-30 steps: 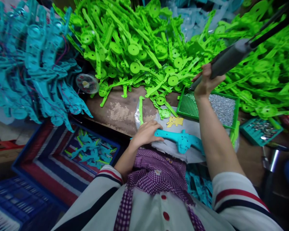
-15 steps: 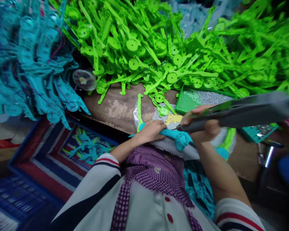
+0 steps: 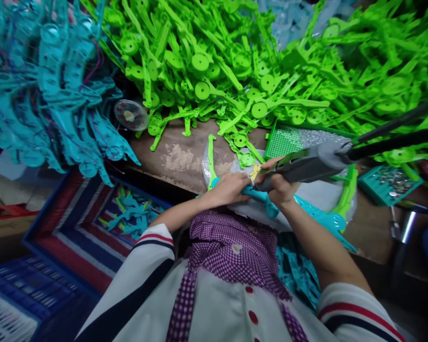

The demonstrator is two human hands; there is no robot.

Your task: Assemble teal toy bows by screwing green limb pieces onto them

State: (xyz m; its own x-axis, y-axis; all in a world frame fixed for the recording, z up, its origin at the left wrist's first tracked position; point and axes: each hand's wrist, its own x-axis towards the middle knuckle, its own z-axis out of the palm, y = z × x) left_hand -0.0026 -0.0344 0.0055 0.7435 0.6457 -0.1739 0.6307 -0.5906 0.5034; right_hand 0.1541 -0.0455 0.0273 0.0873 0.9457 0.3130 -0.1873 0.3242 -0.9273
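A grey-and-black power screwdriver is gripped in my right hand, tilted, with its nose pointing down and left. Its front end is at a long teal plastic part with bright green ends, lying across the near edge of the bench. My left hand rests on the left stretch of that part, fingers curled over it and close to the screwdriver's nose. The exact tip is hidden between my hands. Beneath the part lies a pale grey sheet with a yellow cartoon figure.
Behind lies a large heap of green plastic parts. Teal parts with thin wires are piled at left. A green basket and a teal tray hold small metal pieces. A hammer lies at right; a striped lined crate stands lower left.
The screwdriver and my right hand have moved left along the teal part, closer to my left hand. More of the part's right end now shows. The view has shifted slightly.
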